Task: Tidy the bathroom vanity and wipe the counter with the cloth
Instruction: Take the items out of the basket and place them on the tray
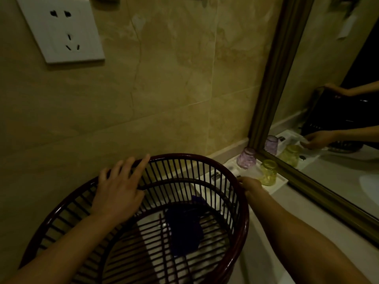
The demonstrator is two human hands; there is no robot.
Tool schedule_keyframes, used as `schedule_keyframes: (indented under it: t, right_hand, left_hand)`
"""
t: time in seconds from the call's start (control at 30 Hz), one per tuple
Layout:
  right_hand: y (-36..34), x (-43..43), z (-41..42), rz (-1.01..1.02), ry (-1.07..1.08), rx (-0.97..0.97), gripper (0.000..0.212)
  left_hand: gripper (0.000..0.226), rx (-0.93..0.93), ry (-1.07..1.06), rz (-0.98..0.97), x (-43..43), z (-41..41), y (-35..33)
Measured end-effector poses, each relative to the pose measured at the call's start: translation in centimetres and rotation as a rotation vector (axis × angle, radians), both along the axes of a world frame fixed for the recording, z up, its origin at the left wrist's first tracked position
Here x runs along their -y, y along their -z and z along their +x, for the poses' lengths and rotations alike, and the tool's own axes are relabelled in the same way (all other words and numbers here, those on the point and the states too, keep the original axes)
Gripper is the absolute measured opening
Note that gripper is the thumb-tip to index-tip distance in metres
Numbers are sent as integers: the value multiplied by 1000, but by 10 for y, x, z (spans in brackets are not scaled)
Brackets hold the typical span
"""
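Observation:
A dark red slatted basket [242,220] stands tilted on the pale vanity counter [264,240], its mouth toward me. A dark blue cloth [182,228] lies inside it on the bottom slats. My left hand [119,191] rests over the far left of the rim with fingers spread, holding the basket. My right hand [250,184] is at the right side of the rim, with its fingers hidden behind it. In the mirror this hand touches something pale on the white tray [274,186]. I cannot tell what it grips.
A purple glass [246,158] and a yellow glass [268,173] stand upside down on the tray against the framed mirror [320,197]. The tiled wall is close behind the basket, with a white socket plate [61,29] at upper left. A sink edge shows in the reflection.

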State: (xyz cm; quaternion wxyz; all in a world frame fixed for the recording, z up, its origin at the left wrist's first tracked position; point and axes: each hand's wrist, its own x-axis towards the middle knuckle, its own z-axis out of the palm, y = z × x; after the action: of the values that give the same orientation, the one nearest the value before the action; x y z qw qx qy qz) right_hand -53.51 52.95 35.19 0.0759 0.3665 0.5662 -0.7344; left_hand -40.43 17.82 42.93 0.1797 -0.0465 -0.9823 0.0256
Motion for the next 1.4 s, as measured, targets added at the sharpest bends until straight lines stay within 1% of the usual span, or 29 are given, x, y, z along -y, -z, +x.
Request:
schedule_keyframes:
  t: [0.07,0.13,0.2,0.3,0.47,0.53,0.6,0.67,0.7,0.8,0.87,1.0,1.07,1.13,1.17,1.27,1.4]
  right_hand:
    - [1,2,-2,40,-28,9,8]
    - [0,2,-1,63,-64,12,3]
    - [-1,0,0,72,-91,10,15]
    - [-8,-5,3,71,-110,-6,25]
    - [-46,-4,18,69,-215,-156,30]
    - [-75,-1,31,125,-330,-239,36]
    - [-109,2,46,232,-549,-332,54]
    - [-145,10,63,394,-791,-401,72]
    - [-159,17,70,507,-892,-417,75]
    - [-180,41,78,821,-1076,-380,63]
    - [-182,55,77,948,-1119,-347,53]
    - [-175,71,77,963,-1098,-359,30]
    - [-171,78,79,1125,-1080,-407,25]
    - [-170,83,82,1280,-1049,-458,24]
    - [-170,84,84,1292,-1034,-475,24]
    - [-170,87,93,1217,-1022,-508,21]
    - [-173,98,107,1177,-1036,-587,20]
  left_hand:
    - [98,-3,1,-7,0,-1,0]
    - [99,-7,-2,-6,1,0,0]
    - [100,-6,2,-6,1,0,0]
    - [99,-7,9,5,1,-1,0]
    - [97,-11,22,1,1,1,-1]
    - [96,-6,23,6,1,1,-2]
    - [95,7,18,12,1,0,-2]
    - [95,15,15,21,1,0,-2]
    - [94,20,12,22,1,0,-3]
    - [92,30,16,23,1,-1,-5]
    - [90,33,18,40,-1,1,-6]
    - [86,49,15,87,1,3,-10]
    - [84,69,19,115,4,5,-12]
    - [81,81,18,132,9,10,-15]
    - [79,81,15,133,12,13,-15]
    - [73,87,-22,132,27,31,-16]
    - [68,66,-99,144,47,65,-20]
